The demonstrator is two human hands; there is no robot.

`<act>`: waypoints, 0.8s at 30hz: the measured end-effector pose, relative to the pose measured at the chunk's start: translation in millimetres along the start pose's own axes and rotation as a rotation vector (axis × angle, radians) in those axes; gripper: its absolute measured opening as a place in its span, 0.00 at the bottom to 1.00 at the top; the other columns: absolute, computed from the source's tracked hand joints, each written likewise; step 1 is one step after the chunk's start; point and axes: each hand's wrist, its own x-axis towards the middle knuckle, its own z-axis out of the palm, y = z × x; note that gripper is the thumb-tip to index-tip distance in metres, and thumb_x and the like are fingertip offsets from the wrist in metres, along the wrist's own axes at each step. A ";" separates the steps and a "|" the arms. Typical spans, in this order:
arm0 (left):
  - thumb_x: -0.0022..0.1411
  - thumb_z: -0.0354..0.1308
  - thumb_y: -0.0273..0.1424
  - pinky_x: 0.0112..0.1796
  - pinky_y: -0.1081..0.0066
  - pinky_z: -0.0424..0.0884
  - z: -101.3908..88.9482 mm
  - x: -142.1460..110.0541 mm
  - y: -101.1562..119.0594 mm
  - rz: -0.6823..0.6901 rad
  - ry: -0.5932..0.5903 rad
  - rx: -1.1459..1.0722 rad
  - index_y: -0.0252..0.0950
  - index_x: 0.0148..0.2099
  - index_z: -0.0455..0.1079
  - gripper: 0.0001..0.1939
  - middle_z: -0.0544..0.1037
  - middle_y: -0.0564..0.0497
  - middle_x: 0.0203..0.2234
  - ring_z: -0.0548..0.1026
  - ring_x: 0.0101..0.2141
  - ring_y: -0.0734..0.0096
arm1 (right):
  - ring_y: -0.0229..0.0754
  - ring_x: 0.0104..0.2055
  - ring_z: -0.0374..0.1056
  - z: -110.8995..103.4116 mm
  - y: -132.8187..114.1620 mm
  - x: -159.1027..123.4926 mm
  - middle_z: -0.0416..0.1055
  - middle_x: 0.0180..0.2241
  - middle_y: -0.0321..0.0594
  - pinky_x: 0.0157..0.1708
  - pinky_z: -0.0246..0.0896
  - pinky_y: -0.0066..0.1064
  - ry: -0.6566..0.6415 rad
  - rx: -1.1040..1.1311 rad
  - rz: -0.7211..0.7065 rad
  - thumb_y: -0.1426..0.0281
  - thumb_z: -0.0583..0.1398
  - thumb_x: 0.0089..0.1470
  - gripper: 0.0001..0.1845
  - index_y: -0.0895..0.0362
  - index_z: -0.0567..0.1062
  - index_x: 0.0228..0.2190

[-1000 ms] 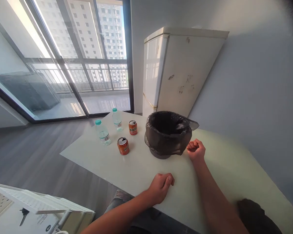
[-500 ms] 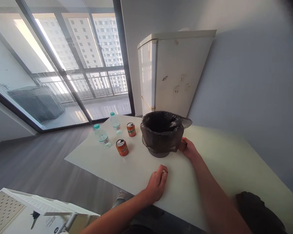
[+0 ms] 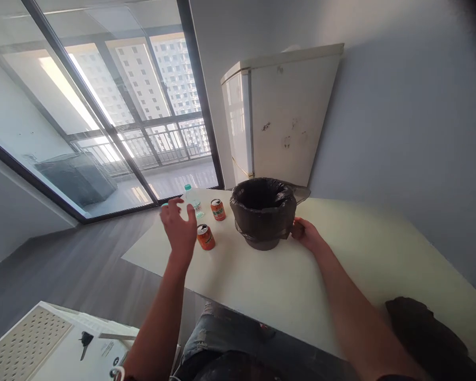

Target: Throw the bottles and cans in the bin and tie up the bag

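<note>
My left hand (image 3: 178,227) is raised over the left part of the table, fingers apart and curved, holding nothing I can see. Behind it, one clear plastic bottle is almost wholly hidden, with just a bit of its teal cap (image 3: 164,205) showing. A second bottle (image 3: 194,200) stands farther back. Two orange drink cans, a nearer one (image 3: 206,239) and a farther one (image 3: 218,211), stand upright with opened tops. My right hand (image 3: 306,234) is closed against the right side of a trash bin (image 3: 264,222) lined with a black bag; whatever its fingertips grip is hidden.
The pale table (image 3: 241,280) runs rightward to the wall. A dark object (image 3: 424,333) lies at its right front. Behind the bin stands a white refrigerator (image 3: 289,116). A white perforated piece of furniture (image 3: 39,333) is at the lower left, and glass doors (image 3: 103,121) are behind.
My left hand has moved left and away from me, from the table's front to before the near bottle, and its fingers have spread. My right hand stays by the bin. The view has shifted slightly.
</note>
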 end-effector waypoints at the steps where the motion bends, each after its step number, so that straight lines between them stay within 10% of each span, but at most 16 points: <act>1: 0.69 0.60 0.38 0.53 0.54 0.69 8.4 17.5 -14.2 -0.052 0.060 0.114 0.36 0.51 0.71 0.13 0.72 0.37 0.49 0.72 0.51 0.50 | 0.32 0.19 0.37 -0.2 -0.2 0.0 0.38 0.17 0.26 0.17 0.39 0.28 -0.002 -0.001 0.003 0.59 0.70 0.49 0.37 0.52 0.44 0.21; 5: 0.67 0.63 0.42 0.60 0.37 0.62 39.7 51.9 -74.4 -0.320 -0.051 0.319 0.32 0.63 0.67 0.28 0.58 0.24 0.68 0.61 0.66 0.28 | 0.32 0.19 0.36 0.1 -1.2 0.0 0.37 0.17 0.26 0.17 0.38 0.29 -0.011 -0.011 0.000 0.59 0.69 0.50 0.38 0.52 0.43 0.22; 9: 0.69 0.60 0.37 0.56 0.41 0.70 45.2 57.4 -110.9 -0.391 -0.273 0.290 0.32 0.67 0.62 0.29 0.76 0.28 0.55 0.74 0.58 0.34 | 0.32 0.19 0.35 2.0 -2.0 0.2 0.37 0.17 0.26 0.17 0.37 0.30 -0.025 -0.020 -0.011 0.58 0.69 0.51 0.37 0.52 0.44 0.21; 12: 0.67 0.61 0.36 0.54 0.40 0.72 31.5 61.3 -111.1 -0.367 -0.208 0.287 0.31 0.65 0.64 0.28 0.81 0.32 0.48 0.78 0.53 0.34 | 0.32 0.19 0.35 2.8 -2.4 0.7 0.37 0.17 0.26 0.18 0.35 0.30 -0.035 -0.020 -0.013 0.59 0.68 0.52 0.36 0.52 0.45 0.20; 19: 0.66 0.63 0.34 0.42 0.61 0.82 -30.5 62.8 -8.0 0.005 0.331 -0.255 0.39 0.62 0.64 0.24 0.79 0.45 0.49 0.82 0.44 0.59 | 0.32 0.19 0.36 1.2 -0.8 3.3 0.39 0.17 0.26 0.18 0.35 0.29 -0.044 -0.012 -0.017 0.60 0.67 0.54 0.33 0.52 0.47 0.20; 24: 0.71 0.60 0.34 0.44 0.63 0.84 -47.7 35.1 84.4 0.258 0.199 -0.650 0.43 0.61 0.62 0.19 0.79 0.48 0.49 0.83 0.49 0.62 | 0.31 0.20 0.35 2.8 1.1 3.7 0.40 0.18 0.25 0.18 0.34 0.29 -0.040 -0.029 -0.039 0.59 0.68 0.52 0.33 0.51 0.49 0.20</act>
